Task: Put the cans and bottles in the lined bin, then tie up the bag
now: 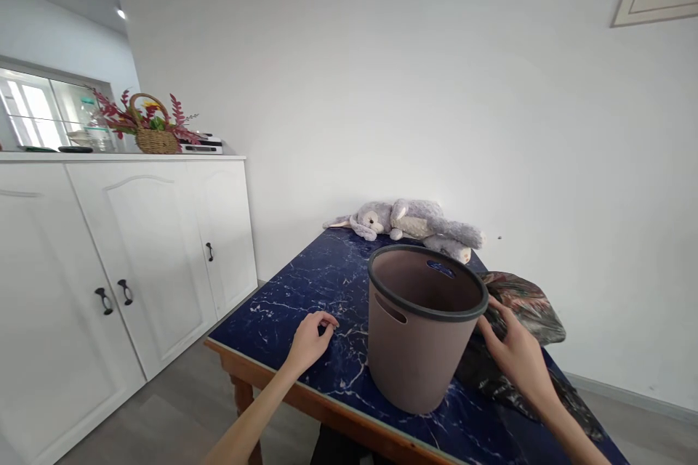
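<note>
A brown-grey trash can [417, 360] with a dark rim stands upright near the front edge of the table; its inside looks bare. My right hand [515, 352] is at the can's right side, thumb and fingers closed against it just under the rim; some fingertips are hidden behind it. My left hand [315, 338] is just over the tabletop left of the can, fingers loosely curled, thumb apart, nothing in it. A dark plastic bag [531, 305] with reddish, shiny folds lies crumpled to the right, beside and partly behind my right hand.
The blue marbled table [305, 290] has a wooden edge. A grey plush rabbit [408, 221] lies at its far end against the wall. White cabinets [153, 247] stand to the left, with a flower basket [157, 139] and a plastic bottle [95, 127] on top.
</note>
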`<act>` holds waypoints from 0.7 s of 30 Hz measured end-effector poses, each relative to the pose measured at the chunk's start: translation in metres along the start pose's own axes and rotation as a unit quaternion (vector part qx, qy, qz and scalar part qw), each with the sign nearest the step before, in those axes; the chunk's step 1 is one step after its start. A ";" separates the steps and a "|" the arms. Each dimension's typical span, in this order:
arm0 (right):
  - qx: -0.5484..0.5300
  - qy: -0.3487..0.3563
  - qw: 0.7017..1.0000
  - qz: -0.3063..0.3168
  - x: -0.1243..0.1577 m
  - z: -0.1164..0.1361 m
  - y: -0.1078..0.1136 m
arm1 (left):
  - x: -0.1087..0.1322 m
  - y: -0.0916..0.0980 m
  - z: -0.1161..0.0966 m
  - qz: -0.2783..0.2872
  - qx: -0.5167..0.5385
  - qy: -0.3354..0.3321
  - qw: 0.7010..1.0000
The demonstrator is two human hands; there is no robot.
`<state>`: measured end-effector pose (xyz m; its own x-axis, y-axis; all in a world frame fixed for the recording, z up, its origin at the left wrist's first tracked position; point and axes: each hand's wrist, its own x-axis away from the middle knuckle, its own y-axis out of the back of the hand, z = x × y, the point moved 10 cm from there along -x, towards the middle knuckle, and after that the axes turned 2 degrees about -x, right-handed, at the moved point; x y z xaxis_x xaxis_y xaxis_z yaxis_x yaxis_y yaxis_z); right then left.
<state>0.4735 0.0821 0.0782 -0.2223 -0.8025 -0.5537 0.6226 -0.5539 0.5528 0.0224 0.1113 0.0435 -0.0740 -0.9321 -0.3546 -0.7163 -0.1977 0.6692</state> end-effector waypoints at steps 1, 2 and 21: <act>0.002 -0.027 1.000 0.013 0.017 -0.010 0.002 | 0.000 -0.001 0.000 0.003 0.003 0.001 1.000; 0.004 -0.043 0.999 0.022 0.033 -0.019 0.004 | -0.001 -0.001 0.000 0.005 0.005 0.001 1.000; 0.020 -0.025 0.996 0.088 0.095 -0.052 -0.008 | -0.006 0.006 -0.004 0.005 0.075 0.034 0.997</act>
<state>0.4863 0.0218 -0.0118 -0.1495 -0.8978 -0.4143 0.6256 -0.4103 0.6635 0.0213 0.1148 0.0525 -0.0384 -0.9529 -0.3010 -0.8115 -0.1460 0.5658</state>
